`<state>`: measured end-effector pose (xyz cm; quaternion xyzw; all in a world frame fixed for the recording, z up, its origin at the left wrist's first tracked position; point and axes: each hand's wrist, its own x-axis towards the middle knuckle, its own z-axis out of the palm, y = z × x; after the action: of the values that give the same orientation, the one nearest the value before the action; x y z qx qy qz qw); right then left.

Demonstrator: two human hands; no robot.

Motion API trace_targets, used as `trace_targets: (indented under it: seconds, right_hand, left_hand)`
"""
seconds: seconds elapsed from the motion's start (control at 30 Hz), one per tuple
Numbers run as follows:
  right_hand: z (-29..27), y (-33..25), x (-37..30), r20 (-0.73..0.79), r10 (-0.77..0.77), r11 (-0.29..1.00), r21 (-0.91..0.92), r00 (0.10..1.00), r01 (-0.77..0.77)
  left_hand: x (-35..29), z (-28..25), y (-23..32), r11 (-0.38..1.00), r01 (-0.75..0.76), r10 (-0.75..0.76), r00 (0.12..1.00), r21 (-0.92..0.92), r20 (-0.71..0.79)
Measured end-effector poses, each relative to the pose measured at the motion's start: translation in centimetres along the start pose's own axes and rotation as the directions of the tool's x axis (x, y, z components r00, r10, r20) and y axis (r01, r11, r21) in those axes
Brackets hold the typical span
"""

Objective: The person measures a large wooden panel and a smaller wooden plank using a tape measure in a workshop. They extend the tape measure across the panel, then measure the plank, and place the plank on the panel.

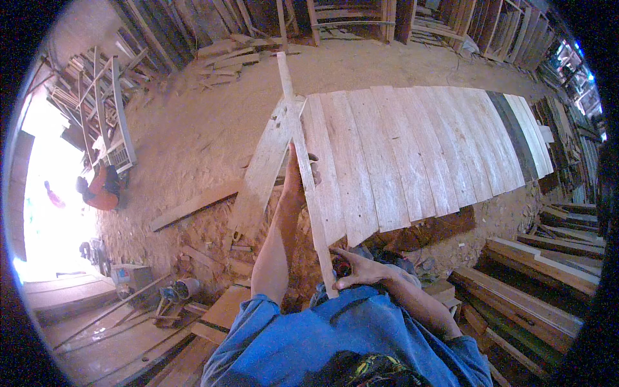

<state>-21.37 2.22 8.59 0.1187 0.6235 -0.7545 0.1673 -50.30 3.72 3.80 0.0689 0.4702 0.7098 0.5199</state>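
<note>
A long, narrow wooden strip [305,161] runs away from my body, its near end close to my shirt. Around its middle my left hand [298,174] is closed, thumb along the left side and fingertips showing on the right. My right hand [361,269] grips the near end, the thumb pressed against the wood. A small dark and red object [340,266] shows beside the right fingers; its kind and whether it is held are unclear. Right of the strip lies a row of pale planks [412,148] side by side, with one dark plank [512,135] among them.
A wide board [261,174] slants left of the strip, near another board [196,205] on the dirt floor. Stacked timber [522,297] fills the lower right. Wood scraps [225,61] and racks stand along the back. A person in orange [103,190] is at the far left.
</note>
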Motion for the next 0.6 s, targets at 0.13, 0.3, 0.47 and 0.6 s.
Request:
trace_targets:
  seconds: [0.13,0.3,0.47,0.6]
  right_hand:
    - [-0.3,2.4,0.6,-0.018,0.024,0.995,-0.097,1.000,-0.026]
    - [0.1,0.7,-0.1,-0.059,-0.013,0.997,-0.071,0.998,0.009]
    - [0.2,-0.6,-0.7,-0.095,0.036,0.999,-0.028,0.995,-0.039]
    - [0.5,-1.6,-1.1,-0.090,0.082,0.995,-0.052,0.993,-0.087]
  left_hand:
    - [-0.4,0.0,0.2,1.000,-0.012,0.012,1.000,0.004,-0.012]
    - [-0.5,-0.2,-0.3,1.000,-0.018,0.019,1.000,0.008,-0.016]
    - [0.3,0.2,-1.5,1.000,-0.007,0.007,1.000,0.009,-0.002]
    - [-0.6,-0.3,-1.1,0.999,-0.037,0.038,0.999,0.019,-0.025]
